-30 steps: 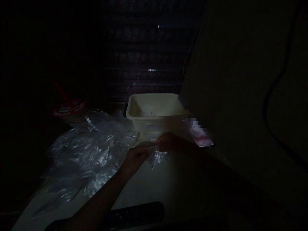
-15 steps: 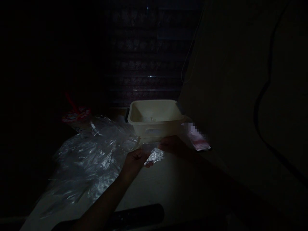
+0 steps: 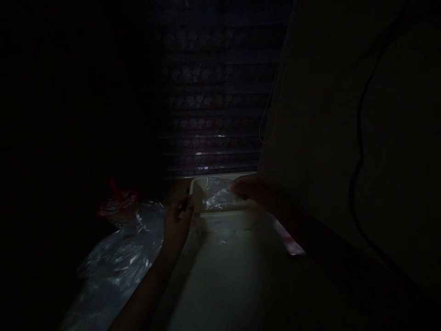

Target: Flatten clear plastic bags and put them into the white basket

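Observation:
The scene is very dark. A small clear plastic bag (image 3: pixel 219 193) is pinched at its right edge by my right hand (image 3: pixel 246 187). It hangs over the inside of a cream plastic basin (image 3: pixel 223 214), whose floor is mostly hidden behind it. My left hand (image 3: pixel 177 220) is at the basin's left side, fingers loosely curved with a gap at the thumb and nothing visible in them. Whether it touches the rim I cannot tell. Left of that forearm lies a heap of crinkled clear plastic (image 3: pixel 119 253).
A cup with a red patterned lid (image 3: pixel 119 202) and red straw stands behind the heap. A pinkish, partly lit flat object (image 3: pixel 287 239) lies to the right on the pale tabletop (image 3: pixel 213 280). Blinds (image 3: pixel 206 101) hang behind; a dark cable (image 3: pixel 358 161) runs down the right.
My right hand has carried the plastic bag forward over the basin. My left hand has let go of it and moved left. The view has tilted up, so the dark object at the front is gone.

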`<move>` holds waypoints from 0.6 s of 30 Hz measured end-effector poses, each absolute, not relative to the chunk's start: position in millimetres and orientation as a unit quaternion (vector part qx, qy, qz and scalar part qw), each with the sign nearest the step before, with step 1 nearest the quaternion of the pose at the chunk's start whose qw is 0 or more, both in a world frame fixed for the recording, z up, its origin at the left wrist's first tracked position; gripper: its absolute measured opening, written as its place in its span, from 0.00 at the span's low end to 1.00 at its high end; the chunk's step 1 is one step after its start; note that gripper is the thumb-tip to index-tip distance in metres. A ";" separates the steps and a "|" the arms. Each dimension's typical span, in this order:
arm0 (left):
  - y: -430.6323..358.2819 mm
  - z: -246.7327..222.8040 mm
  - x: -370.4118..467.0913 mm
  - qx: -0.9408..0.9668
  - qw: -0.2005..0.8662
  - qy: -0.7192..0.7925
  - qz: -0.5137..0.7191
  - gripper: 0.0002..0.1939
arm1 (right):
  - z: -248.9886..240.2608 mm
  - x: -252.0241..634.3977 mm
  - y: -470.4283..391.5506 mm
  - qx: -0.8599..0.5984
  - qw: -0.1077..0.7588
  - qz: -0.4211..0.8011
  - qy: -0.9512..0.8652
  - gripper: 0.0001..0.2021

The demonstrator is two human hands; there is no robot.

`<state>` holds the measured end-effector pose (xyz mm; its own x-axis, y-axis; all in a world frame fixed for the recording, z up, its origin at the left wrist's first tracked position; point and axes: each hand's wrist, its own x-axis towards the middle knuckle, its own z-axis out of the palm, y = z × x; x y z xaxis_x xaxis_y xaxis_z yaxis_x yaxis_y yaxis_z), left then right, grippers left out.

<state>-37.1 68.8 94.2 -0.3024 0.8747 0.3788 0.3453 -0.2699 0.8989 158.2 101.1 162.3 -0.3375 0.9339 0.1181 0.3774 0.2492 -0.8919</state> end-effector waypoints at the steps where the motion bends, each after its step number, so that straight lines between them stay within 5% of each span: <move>1: 76.0 91.1 -36.4 0.549 0.224 0.562 0.577 0.18 | 162.6 157.0 109.8 -0.466 0.347 0.417 -0.699 0.11; 18: 75.5 66.2 -36.8 0.685 0.055 0.581 0.436 0.15 | 95.4 124.1 190.0 -0.564 0.097 0.453 -0.684 0.10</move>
